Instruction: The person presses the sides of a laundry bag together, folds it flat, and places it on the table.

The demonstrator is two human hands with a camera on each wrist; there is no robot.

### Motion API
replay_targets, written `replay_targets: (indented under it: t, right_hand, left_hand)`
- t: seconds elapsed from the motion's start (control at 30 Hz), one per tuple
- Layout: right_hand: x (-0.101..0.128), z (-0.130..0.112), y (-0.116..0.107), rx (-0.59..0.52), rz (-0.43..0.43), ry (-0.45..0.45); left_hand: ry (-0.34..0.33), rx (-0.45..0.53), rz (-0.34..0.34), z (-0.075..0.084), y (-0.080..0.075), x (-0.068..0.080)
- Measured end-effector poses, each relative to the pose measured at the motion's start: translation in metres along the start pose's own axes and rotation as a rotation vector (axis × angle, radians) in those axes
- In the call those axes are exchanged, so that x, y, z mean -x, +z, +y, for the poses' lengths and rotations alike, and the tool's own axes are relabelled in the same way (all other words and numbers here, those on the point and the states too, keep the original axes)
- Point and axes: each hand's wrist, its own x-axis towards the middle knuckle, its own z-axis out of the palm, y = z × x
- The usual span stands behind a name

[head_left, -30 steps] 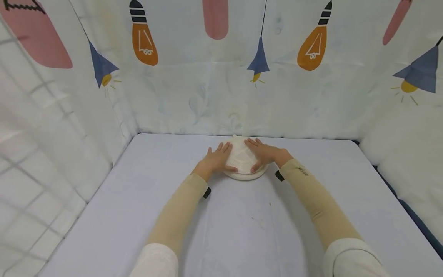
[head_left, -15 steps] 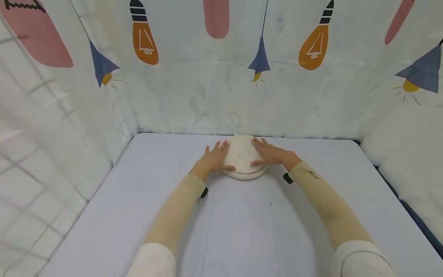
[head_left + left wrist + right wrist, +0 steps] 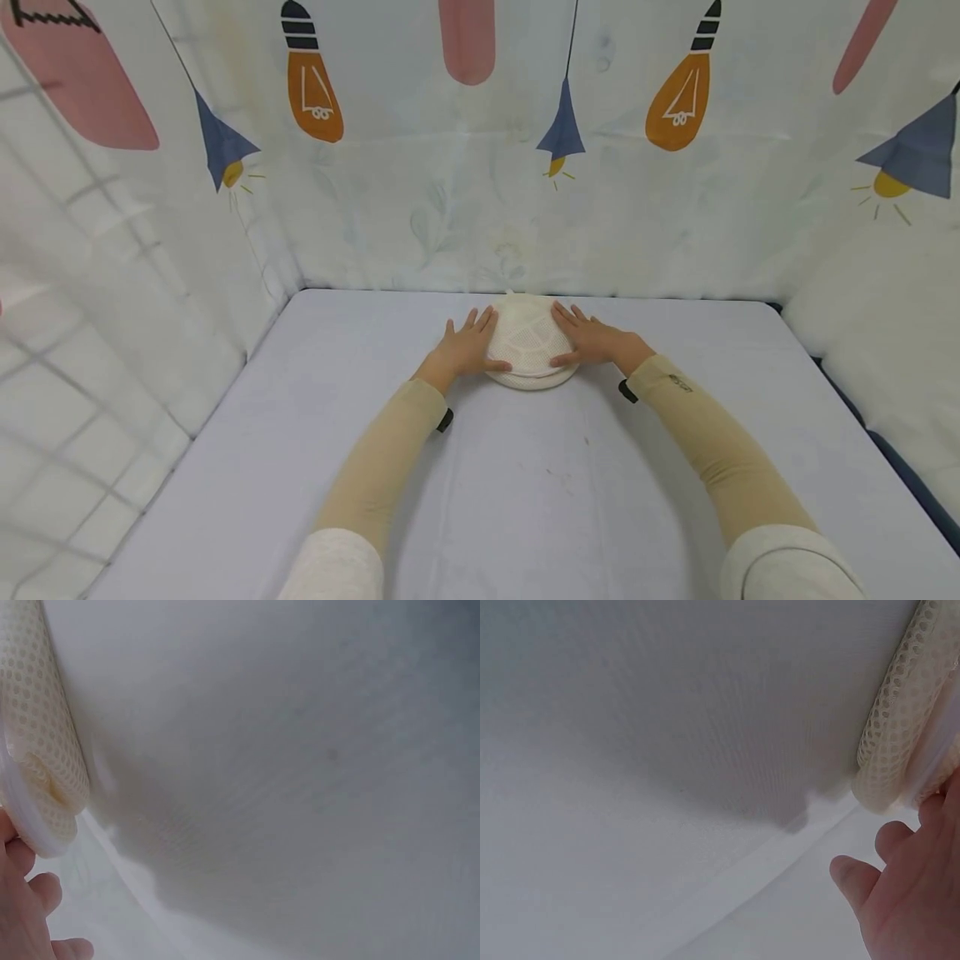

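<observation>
A round cream mesh pouch (image 3: 530, 346) lies flat on the pale table (image 3: 525, 492), close to the back wall. My left hand (image 3: 468, 343) rests flat on its left side with straight fingers and the thumb on the mesh. My right hand (image 3: 591, 337) lies flat on its right side the same way. In the left wrist view the mesh pouch (image 3: 37, 742) fills the left edge beside my left hand's fingers (image 3: 26, 900). In the right wrist view the pouch's rim (image 3: 904, 727) sits above my right hand's fingers (image 3: 907, 892).
A curtain printed with bulbs and lamps (image 3: 315, 92) hangs behind the table. White padded panels (image 3: 112, 317) close the left side and a white cushion (image 3: 877, 333) the right. The table's dark edge (image 3: 911, 487) shows at the right.
My right hand slid from the top of the pouch out to its right side. The left hand barely moved.
</observation>
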Motion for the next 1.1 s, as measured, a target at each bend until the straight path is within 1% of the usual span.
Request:
replay_targets:
  t: [0.27, 0.47, 0.67, 0.77, 0.93, 1.1]
  right_hand:
    - [-0.0029, 0.0017, 0.0029, 0.031, -0.018, 0.016]
    - [-0.0030, 0.0023, 0.0041, 0.021, -0.009, 0.020]
    - [-0.0008, 0.0017, 0.0025, 0.017, 0.006, 0.014]
    - [0.0009, 0.0004, 0.0000, 0.001, 0.012, 0.009]
    - [0.0043, -0.0022, -0.0040, -0.031, 0.016, 0.004]
    - [0.0056, -0.0032, -0.0044, -0.050, 0.023, -0.010]
  left_hand:
    - [-0.024, -0.005, -0.006, 0.0009, 0.0029, -0.0002]
    - [-0.031, -0.013, -0.017, 0.0020, 0.0023, 0.0000]
    - [-0.027, -0.020, -0.014, 0.0052, -0.0005, 0.0014]
    - [-0.026, -0.025, -0.011, 0.0063, -0.0018, 0.0030]
    - [-0.026, -0.004, -0.011, 0.0070, -0.0033, 0.0066]
    - [-0.028, -0.004, 0.001, 0.0066, -0.0030, 0.0079]
